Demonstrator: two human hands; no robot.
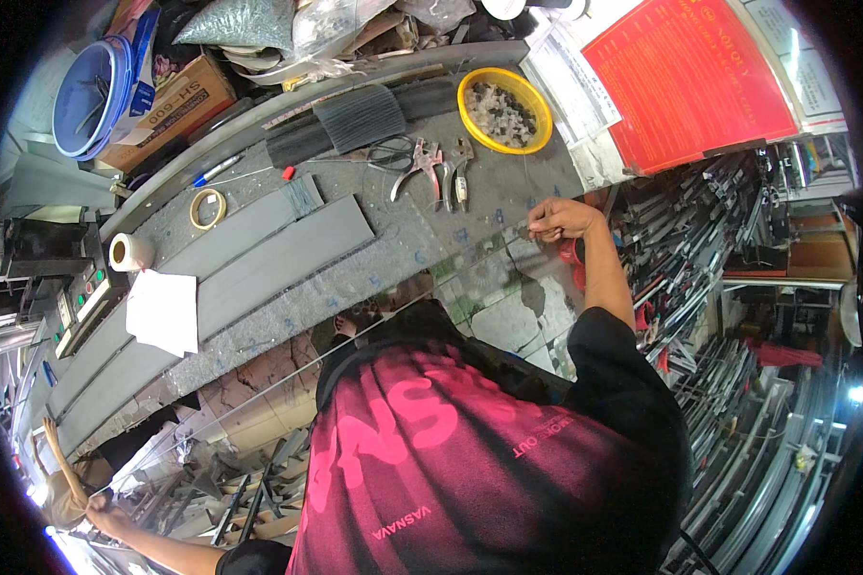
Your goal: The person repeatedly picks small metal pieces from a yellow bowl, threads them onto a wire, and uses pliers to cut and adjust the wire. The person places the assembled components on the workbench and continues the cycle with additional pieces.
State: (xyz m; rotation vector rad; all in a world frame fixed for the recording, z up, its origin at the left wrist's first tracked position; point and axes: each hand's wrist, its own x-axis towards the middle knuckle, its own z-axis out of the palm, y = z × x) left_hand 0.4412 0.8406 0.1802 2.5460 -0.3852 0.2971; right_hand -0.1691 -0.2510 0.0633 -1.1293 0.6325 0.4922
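The right hand [558, 220] is pinching one end of a thin pale wire [288, 374] at the grey workbench [393, 240]; the far-left left hand [105, 516] is gripping the other end, stretching it taut, seemingly for measuring; next needs steady tension.

A metalworking or fabrication workshop is shown. A long, worn workbench [403, 259] is covered with grey profile strips [259, 249], pliers [422, 165], a tape roll [207, 208] and a yellow bowl [504, 109] of small parts. Racks of long metal profiles [738, 450] are stacked at the right, and cardboard boxes [168, 110] and bags are piled behind the bench.
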